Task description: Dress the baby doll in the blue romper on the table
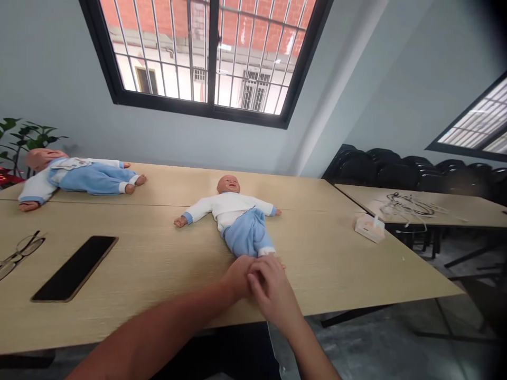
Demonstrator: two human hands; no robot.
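A baby doll point(233, 211) in a white top and light blue trousers lies on its back on the wooden table point(150, 274), its head toward the window and its arms spread. At the doll's feet, my left hand point(240, 275) and my right hand point(271, 287) are together, the right partly over the left. The right hand's fingers are bent against the left hand near the trouser cuff. The left hand's fingers are mostly hidden at the doll's lower legs. Whether either hand grips a foot cannot be made out.
A second doll point(91, 177) lies at the back left near a plant point(27, 137). Glasses point(21, 253) and a black phone point(75, 269) lie at left. A tissue box point(369, 229) stands at right; cables point(412, 206) lie on another table.
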